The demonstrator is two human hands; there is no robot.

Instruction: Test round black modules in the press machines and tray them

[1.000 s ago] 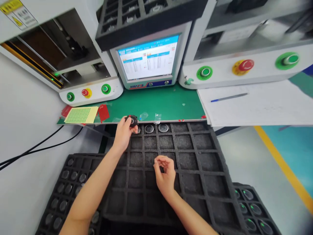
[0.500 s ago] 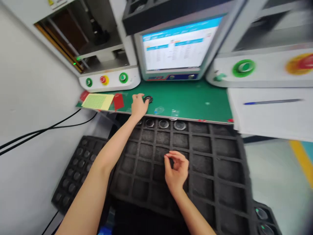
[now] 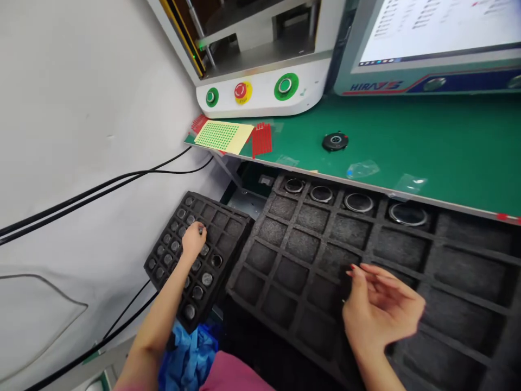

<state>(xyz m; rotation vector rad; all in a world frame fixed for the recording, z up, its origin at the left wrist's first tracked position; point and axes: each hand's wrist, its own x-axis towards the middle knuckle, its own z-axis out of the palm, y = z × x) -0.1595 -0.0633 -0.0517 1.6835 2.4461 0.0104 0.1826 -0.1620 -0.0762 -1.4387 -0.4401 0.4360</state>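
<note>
Head view: the black disc [image 3: 336, 142] now lies released on the worktop [image 3: 431, 136], upper centre, freeing my left hand [image 3: 192, 239] for the small tray [image 3: 229, 242], mid-left, fingers curled, contents unclear; my right hand [image 3: 382, 309] apparently pinches a red scrap [image 3: 352, 266].

"What is the person wearing?"
"A plain pink cloth garment [image 3: 238, 374], one solid colour and without shine, showing as a rounded patch along the bottom."
"And a sleeve?"
"A sliver of pink sleeve [image 3: 131, 388] at the lower end of the left arm [image 3: 166, 307]. The arm is bare from there, elbow included, so the sleeve looks short."
"The right arm [image 3: 381, 374]?"
"Bare from the wrist to where the view cuts it off."
"And the hands?"
"Both bare. The right hand [image 3: 385, 307] has slender fingers; the left hand [image 3: 192, 240] is too small to tell its finer details."
</note>
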